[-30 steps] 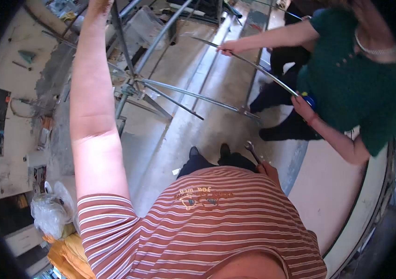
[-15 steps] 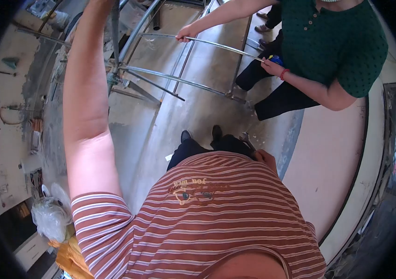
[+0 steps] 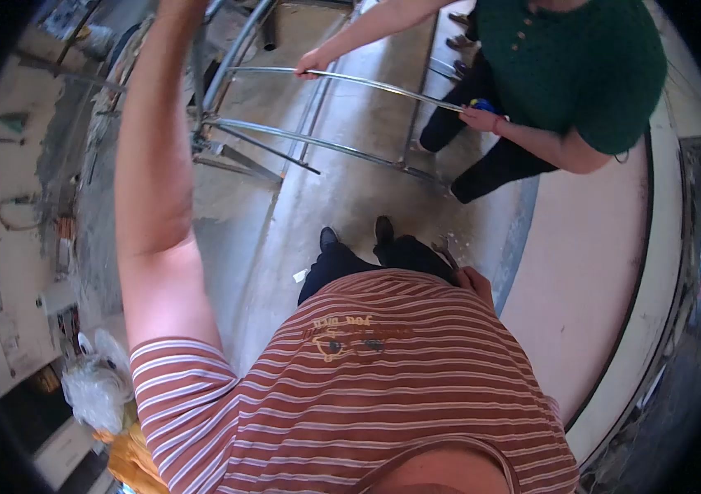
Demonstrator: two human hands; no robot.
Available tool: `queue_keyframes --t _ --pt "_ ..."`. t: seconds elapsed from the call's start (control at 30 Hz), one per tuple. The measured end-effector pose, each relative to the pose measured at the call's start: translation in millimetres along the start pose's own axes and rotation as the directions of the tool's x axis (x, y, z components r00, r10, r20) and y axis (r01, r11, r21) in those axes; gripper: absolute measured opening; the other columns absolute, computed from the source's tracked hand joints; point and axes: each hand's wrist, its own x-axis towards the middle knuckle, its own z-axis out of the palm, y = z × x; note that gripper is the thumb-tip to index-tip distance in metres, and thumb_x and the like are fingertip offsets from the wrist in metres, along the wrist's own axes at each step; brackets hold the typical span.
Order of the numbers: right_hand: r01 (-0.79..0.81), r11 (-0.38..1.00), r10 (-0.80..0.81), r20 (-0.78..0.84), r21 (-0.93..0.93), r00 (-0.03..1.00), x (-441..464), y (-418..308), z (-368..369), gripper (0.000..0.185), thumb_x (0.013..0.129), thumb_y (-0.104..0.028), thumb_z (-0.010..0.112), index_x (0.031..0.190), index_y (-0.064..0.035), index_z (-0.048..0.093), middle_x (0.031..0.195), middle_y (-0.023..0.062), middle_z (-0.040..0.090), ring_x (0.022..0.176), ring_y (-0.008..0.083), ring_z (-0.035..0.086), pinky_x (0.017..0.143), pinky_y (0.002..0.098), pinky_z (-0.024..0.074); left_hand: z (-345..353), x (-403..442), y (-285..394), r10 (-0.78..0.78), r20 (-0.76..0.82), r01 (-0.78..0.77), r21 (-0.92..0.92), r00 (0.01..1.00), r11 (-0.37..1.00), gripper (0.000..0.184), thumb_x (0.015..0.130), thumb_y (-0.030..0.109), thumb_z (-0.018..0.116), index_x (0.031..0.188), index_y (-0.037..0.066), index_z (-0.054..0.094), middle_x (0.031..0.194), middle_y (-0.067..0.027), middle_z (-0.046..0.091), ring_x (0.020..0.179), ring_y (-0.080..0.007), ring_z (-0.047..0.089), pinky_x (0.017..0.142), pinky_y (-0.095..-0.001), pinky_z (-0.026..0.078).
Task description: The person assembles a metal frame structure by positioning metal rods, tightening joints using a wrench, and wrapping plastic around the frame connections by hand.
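My left arm reaches up past the top edge of the view, so the left hand is hidden. Low at my right side, my right hand is closed around a slim metal hand tool, whose exact kind I cannot make out. In front of me stands a metal tube frame. Across it, a co-worker in a green top holds a thin shiny rod or strip with both hands. A small blue object, perhaps a tape measure, is at that person's nearer hand.
Beside the co-worker's legs is a large pale panel with a dark edge. A clear plastic bag and orange cloth lie at lower left. Concrete floor surrounds my feet. Another person's shoes show behind the co-worker.
The co-worker, the rod and the frame appear slightly farther left, partly from my view shifting. My raised left arm and right hand keep nearly the same pose.
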Motion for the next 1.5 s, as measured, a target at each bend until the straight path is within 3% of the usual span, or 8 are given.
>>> queue_keyframes --t 0.43,0.5,0.63,0.83,0.93,1.13,1.27,1.5 --pt "0.182 0.961 -0.175 0.055 -0.208 0.983 43 1 13 0.037 0.094 -0.038 0.051 0.090 -0.0028 0.062 0.081 0.0232 0.063 0.074 0.0387 0.060 0.069 0.0466 0.0460 -32 -37 21 -0.040 -0.043 0.055 0.475 0.998 0.878 0.047 0.090 0.036 0.056 0.122 0.001 0.057 0.110 -0.0118 0.063 0.099 -0.0233 0.061 0.089 -0.0352 0.045" --pt "0.257 0.913 -0.224 0.136 -0.318 0.965 67 -14 24 0.037 0.094 -0.037 0.050 0.089 -0.0034 0.063 0.081 0.0194 0.064 0.074 0.0328 0.061 0.069 0.0431 0.0463 -46 -55 32 0.345 -0.064 -0.181 0.754 0.936 0.631 0.039 0.100 0.031 0.045 0.119 0.000 0.059 0.112 -0.0152 0.065 0.101 -0.0239 0.062 0.089 -0.0348 0.045" --pt "0.491 0.812 -0.256 0.565 -0.315 0.785 157 -51 83 0.032 0.093 -0.034 0.049 0.088 -0.0063 0.065 0.079 0.0105 0.064 0.068 0.0245 0.057 0.064 0.0409 0.0443 36 -97 122 0.285 -0.552 -0.316 0.041 0.783 0.948 0.068 0.100 0.047 0.017 0.118 -0.006 0.056 0.117 -0.0268 0.060 0.109 -0.0337 0.059 0.099 -0.0455 0.043" --pt "0.602 0.525 0.139 0.759 -0.601 0.636 256 -192 162 0.026 0.079 -0.031 0.064 0.087 -0.0080 0.073 0.082 0.0133 0.069 0.069 0.0261 0.063 0.062 0.0462 0.0482 144 -174 172 0.266 0.291 -0.036 -0.611 0.919 0.791 0.062 0.098 0.045 0.025 0.129 -0.003 0.050 0.127 -0.0222 0.055 0.119 -0.0334 0.052 0.104 -0.0471 0.037" --pt "0.707 0.619 -0.303 0.727 -0.342 0.617 224 -222 156 0.030 0.090 -0.034 0.055 0.087 -0.0094 0.070 0.085 0.0111 0.068 0.082 0.0279 0.063 0.072 0.0433 0.0487 173 -223 180 0.422 0.682 0.184 -0.629 0.597 0.755 0.056 0.097 0.041 0.034 0.131 0.000 0.049 0.129 -0.0195 0.055 0.123 -0.0326 0.049 0.106 -0.0470 0.034" --pt "0.719 0.618 -0.295 0.755 -0.317 0.586 213 -217 176 0.033 0.088 -0.033 0.053 0.089 -0.0053 0.072 0.083 0.0161 0.068 0.078 0.0329 0.064 0.070 0.0455 0.0486 159 -273 137 0.123 0.773 0.183 -0.297 0.622 0.937 0.050 0.091 0.031 0.050 0.134 0.006 0.049 0.131 -0.0149 0.054 0.124 -0.0324 0.048 0.107 -0.0465 0.031" --pt "0.755 0.178 -0.353 0.676 -0.631 0.647 272 -140 206 0.029 0.087 -0.029 0.056 0.090 -0.0044 0.069 0.088 0.0167 0.069 0.078 0.0322 0.065 0.072 0.0458 0.0491 117 -310 87 -0.133 0.658 0.096 0.092 0.741 0.991 0.047 0.086 0.025 0.054 0.129 0.005 0.052 0.128 -0.0144 0.057 0.117 -0.0324 0.053 0.105 -0.0454 0.034" --pt "0.501 0.830 -0.385 0.400 -0.245 0.832 204 -120 62 0.033 0.090 -0.038 0.056 0.092 -0.0069 0.065 0.068 0.0038 0.059 0.060 0.0147 0.057 0.056 0.0326 0.0455 14 -308 37 -0.524 -0.030 0.519 0.198 0.851 0.832 0.019 0.097 0.014 0.050 0.108 0.003 0.062 0.101 -0.0126 0.065 0.095 -0.0246 0.061 0.085 -0.0341 0.047"
